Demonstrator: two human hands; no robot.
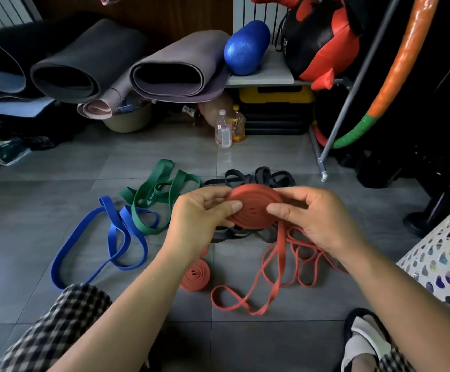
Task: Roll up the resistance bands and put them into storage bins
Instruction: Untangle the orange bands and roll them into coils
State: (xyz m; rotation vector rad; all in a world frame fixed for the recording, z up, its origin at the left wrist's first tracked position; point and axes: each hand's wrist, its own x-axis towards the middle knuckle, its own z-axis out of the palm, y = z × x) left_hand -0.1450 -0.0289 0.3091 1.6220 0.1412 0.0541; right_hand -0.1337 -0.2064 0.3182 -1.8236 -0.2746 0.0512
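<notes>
A home gym storage corner. Rolled yoga mats point(89, 65) fill the upper left, beside a blue foam roller point(246, 48). A red-and-black punching bag point(323, 41) sits upper right, above the grey tiled floor point(44, 200).

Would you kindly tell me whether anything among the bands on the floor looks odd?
Yes: the small red coil on the tiles is wound loosely, its outer end lifting away, unlike the tight red roll between the left hand and right hand.

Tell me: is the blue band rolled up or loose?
Loose. The blue band lies spread in open loops on the floor, not coiled.
</notes>
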